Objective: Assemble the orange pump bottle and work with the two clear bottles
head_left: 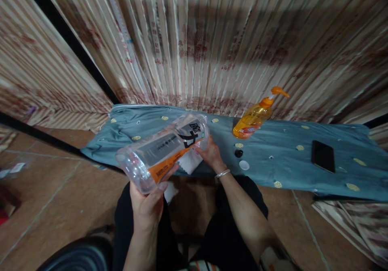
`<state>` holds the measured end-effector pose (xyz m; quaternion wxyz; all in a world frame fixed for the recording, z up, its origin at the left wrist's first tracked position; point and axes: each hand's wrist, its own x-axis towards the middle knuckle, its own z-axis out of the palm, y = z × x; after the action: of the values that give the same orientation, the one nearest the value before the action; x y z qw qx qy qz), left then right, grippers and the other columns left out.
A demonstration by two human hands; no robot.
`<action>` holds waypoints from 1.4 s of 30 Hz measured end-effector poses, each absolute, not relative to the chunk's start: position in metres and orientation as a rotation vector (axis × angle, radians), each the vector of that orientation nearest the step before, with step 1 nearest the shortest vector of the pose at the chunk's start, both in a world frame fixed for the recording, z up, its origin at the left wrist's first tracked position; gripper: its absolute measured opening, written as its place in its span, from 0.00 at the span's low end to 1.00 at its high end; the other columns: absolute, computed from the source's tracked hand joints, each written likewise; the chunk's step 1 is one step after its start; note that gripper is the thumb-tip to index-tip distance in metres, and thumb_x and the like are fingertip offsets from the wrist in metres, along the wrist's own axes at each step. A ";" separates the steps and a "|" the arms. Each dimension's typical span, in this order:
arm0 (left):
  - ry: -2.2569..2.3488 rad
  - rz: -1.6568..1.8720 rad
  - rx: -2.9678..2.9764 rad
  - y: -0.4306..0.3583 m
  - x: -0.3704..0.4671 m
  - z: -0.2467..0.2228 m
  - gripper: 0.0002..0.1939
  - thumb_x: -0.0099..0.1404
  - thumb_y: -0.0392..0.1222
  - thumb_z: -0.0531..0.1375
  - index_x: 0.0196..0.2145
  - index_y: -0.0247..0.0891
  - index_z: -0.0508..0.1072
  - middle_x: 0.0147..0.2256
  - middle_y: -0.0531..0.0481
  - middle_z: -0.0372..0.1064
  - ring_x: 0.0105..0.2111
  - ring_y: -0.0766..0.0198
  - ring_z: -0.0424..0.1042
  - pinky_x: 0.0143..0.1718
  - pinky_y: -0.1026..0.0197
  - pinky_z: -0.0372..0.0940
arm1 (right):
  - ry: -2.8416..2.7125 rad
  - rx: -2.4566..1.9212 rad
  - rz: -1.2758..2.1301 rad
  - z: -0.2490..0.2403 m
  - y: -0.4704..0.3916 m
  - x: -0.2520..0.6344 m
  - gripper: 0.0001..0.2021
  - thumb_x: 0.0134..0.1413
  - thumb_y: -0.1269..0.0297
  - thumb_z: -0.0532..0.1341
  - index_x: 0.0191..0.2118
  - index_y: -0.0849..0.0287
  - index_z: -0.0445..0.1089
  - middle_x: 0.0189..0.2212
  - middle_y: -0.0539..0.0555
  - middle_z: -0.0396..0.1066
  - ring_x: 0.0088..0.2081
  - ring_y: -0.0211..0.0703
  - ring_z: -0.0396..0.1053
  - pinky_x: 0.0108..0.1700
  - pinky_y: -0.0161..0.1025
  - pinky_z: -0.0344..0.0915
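A large clear plastic bottle (165, 151) with a grey and orange label lies tilted across both my hands, above the bench. Its near left end, which looks like the base, rests in my left hand (148, 202), with the fingers wrapped around its underside. My right hand (211, 154) grips the other end, and the bottle hides some of its fingers. A white tissue or cloth (190, 161) shows below the bottle beside my right hand; whether that hand holds it too is unclear. To the right lie a small black object (239, 153) and a white round cap (244, 165).
An orange pump bottle (253, 117) stands on the blue patterned cloth (281, 149) covering the narrow bench. Farther right lies a black phone (323, 156). A striped curtain (197, 40) hangs behind, and dark metal poles (69, 40) slope at the left.
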<state>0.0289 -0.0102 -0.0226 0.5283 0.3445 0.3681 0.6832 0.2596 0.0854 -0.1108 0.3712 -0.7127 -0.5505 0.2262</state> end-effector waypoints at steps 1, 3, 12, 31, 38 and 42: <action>0.878 1.633 0.827 -0.010 0.029 -0.024 0.42 0.49 0.41 0.84 0.61 0.51 0.80 0.58 0.41 0.81 0.62 0.33 0.79 0.61 0.21 0.73 | -1.412 -1.833 0.584 -0.110 0.085 0.259 0.27 0.58 0.60 0.73 0.59 0.62 0.67 0.46 0.63 0.81 0.52 0.65 0.83 0.56 0.56 0.78; 0.871 1.626 0.838 -0.009 0.027 -0.026 0.42 0.48 0.41 0.84 0.61 0.52 0.80 0.57 0.42 0.81 0.61 0.34 0.80 0.60 0.22 0.74 | -1.419 -1.844 0.587 -0.108 0.085 0.259 0.28 0.58 0.59 0.73 0.60 0.63 0.67 0.48 0.65 0.81 0.52 0.65 0.83 0.56 0.57 0.78; 0.801 1.624 0.892 -0.010 0.028 -0.025 0.37 0.54 0.39 0.82 0.60 0.56 0.82 0.54 0.44 0.84 0.51 0.43 0.86 0.58 0.28 0.78 | -1.415 -1.886 0.574 -0.106 0.084 0.257 0.29 0.59 0.59 0.73 0.61 0.63 0.67 0.49 0.66 0.82 0.52 0.64 0.83 0.56 0.54 0.78; 0.803 1.629 0.867 -0.010 0.029 -0.028 0.38 0.53 0.40 0.82 0.60 0.57 0.82 0.56 0.45 0.82 0.56 0.38 0.84 0.62 0.19 0.71 | -1.400 -1.821 0.504 -0.116 0.087 0.259 0.27 0.56 0.62 0.75 0.58 0.60 0.68 0.47 0.64 0.82 0.50 0.64 0.83 0.53 0.56 0.79; 0.800 1.624 0.853 -0.010 0.029 -0.029 0.40 0.52 0.40 0.82 0.61 0.60 0.80 0.59 0.45 0.80 0.57 0.37 0.83 0.62 0.17 0.69 | -1.405 -1.813 0.505 -0.118 0.088 0.259 0.26 0.56 0.60 0.75 0.57 0.59 0.68 0.44 0.60 0.80 0.49 0.63 0.83 0.52 0.55 0.80; 0.800 1.621 0.860 -0.009 0.028 -0.031 0.37 0.52 0.40 0.82 0.59 0.57 0.81 0.59 0.44 0.81 0.56 0.37 0.83 0.63 0.17 0.69 | -1.405 -1.793 0.525 -0.120 0.087 0.262 0.26 0.56 0.59 0.75 0.57 0.58 0.68 0.44 0.60 0.81 0.49 0.62 0.83 0.51 0.54 0.79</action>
<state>0.0285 -0.0093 -0.0313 0.5395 0.3618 0.3363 0.6819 0.2618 0.0874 -0.1196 0.3914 -0.7058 -0.5531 0.2067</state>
